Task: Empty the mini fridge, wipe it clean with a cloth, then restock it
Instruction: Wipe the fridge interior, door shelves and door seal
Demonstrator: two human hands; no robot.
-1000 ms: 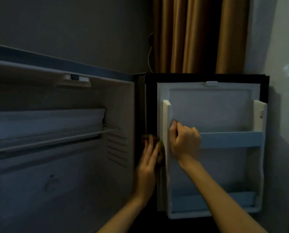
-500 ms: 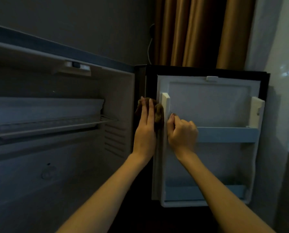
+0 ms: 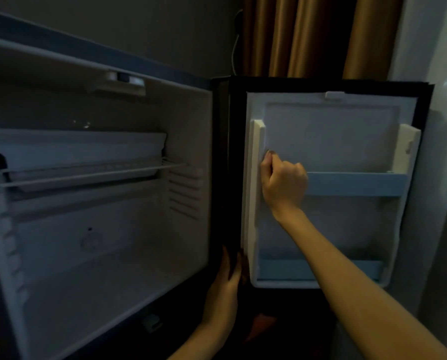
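Mini fridge [image 3: 113, 255] is standing open and empty; no goods are showing on the wire shelf [image 3: 87, 172] or in the two blue door shelves [image 3: 355, 183].

- Left hand [image 3: 226, 281] is lying flat, fingers straight and together, pressing on the low end of the dark hinge-side strip [image 3: 234, 178] between cabinet and door [image 3: 331, 136]. A dim brownish edge just beside the fingers is probably the cloth [image 3: 244, 267]; most of it is hiding under the hand, and the light is too poor to be sure.
- Right hand [image 3: 283, 184] is curling around the white side rail [image 3: 258, 141] of the door liner, about level with the upper door shelf. It appears to be steadying the door.

Key relation: the strip is running vertically, and the wiping hand is sitting at its bottom. The rest of the strip is lying straight up from the fingertips, so I judge the next stroke is heading upward along that axis. The left hand is the nearer one; the right is sitting higher, across the rail.

Writing: no brand, label or text is showing legibly anywhere. Brown curtain [image 3: 308, 35] is hanging behind.
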